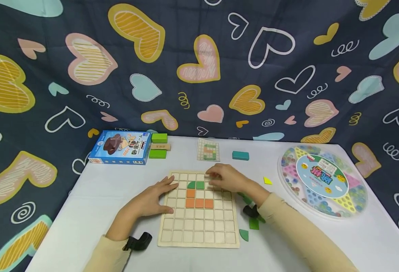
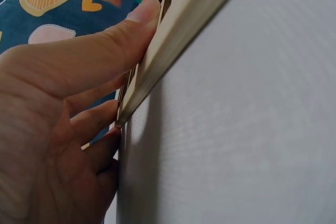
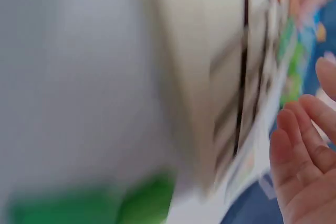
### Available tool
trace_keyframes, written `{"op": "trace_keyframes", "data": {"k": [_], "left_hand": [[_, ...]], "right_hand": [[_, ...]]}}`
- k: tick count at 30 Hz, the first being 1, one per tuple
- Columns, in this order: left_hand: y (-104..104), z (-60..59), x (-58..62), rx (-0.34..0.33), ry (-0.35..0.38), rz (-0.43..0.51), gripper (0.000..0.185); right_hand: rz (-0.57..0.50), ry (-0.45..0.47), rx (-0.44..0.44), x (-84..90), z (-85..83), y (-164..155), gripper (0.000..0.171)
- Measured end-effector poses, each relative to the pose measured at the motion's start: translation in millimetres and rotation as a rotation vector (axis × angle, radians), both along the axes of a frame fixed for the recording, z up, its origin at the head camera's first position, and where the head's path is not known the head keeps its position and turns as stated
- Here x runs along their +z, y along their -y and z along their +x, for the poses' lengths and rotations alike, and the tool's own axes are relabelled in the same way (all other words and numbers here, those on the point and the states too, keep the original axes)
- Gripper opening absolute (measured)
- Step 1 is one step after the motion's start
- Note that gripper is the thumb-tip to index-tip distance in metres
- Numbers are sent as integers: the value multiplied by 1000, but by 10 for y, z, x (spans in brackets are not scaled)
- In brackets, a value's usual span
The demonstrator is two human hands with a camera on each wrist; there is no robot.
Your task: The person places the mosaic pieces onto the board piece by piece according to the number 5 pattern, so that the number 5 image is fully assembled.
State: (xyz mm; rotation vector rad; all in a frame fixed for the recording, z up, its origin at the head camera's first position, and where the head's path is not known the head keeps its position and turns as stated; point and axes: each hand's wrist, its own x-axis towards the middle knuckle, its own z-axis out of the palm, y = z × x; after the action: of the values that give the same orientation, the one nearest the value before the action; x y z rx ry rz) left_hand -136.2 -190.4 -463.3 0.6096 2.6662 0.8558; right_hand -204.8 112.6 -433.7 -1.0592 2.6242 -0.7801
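Note:
A wooden grid board (image 1: 199, 230) lies on the white table. It holds three orange tiles (image 1: 199, 200), a green square tile (image 1: 200, 185) and a green quarter-round tile (image 1: 191, 185). My left hand (image 1: 155, 198) rests flat on the board's left edge; in the left wrist view its thumb (image 2: 105, 40) and fingers lie along the board's edge (image 2: 173, 40). My right hand (image 1: 224, 177) hovers over the board's upper right squares, fingertips just right of the green tiles. In the blurred right wrist view its fingers (image 3: 299, 156) look relaxed beside the board (image 3: 210, 77), with nothing seen between them.
Loose green pieces (image 1: 253, 223) and a yellow piece (image 1: 267, 181) lie right of the board. Behind it are a pattern card (image 1: 208, 149), a teal block (image 1: 240, 155), green blocks (image 1: 158, 145) and a blue box (image 1: 121, 147). A round marble game (image 1: 322, 181) sits at right.

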Motion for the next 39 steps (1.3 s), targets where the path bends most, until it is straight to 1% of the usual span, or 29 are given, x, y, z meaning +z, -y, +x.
{"op": "trace_keyframes", "data": {"k": [2,4,7,10,12,14,19,22,24,27,30,33,39], "left_hand": [[4,-4,5,-1,-2,1,84],[7,-8,9,-3,0,1,84],[7,-11,8,-8,4,-1,85],[5,-12,7,-15,0,2,84],[12,-6,14,-16,-3,4,84],[22,2,20,-15,-6,4,84],[32,7,30,-12,-10,4,84],[12,-3,34,-20,-12,7,84],[-1,-7,34,-23,-13,6,84],[11,-15,49,-19,-20,2,84],[20,-22,59,-16,-20,4,83],[16,-27,55,-20,-12,9,83],[0,-4,27,-10,4,18,84]], "right_hand": [[-47,15,-60,35,-4,-207,32],[-70,34,-107,37,16,-437,31],[-60,58,-154,9,81,-751,30],[-37,93,-180,-16,166,-999,31],[-10,115,-179,-28,216,-1108,31],[27,110,-153,-54,251,-1173,32],[95,21,-82,-115,248,-1245,27],[102,-10,-89,-108,243,-1286,23],[75,-14,-113,-81,256,-1282,22],[3,-3,-141,-11,263,-1146,23],[-59,14,-117,18,246,-910,24],[-69,12,-73,2,217,-632,25],[-33,-38,-14,-51,147,-163,24]]}}
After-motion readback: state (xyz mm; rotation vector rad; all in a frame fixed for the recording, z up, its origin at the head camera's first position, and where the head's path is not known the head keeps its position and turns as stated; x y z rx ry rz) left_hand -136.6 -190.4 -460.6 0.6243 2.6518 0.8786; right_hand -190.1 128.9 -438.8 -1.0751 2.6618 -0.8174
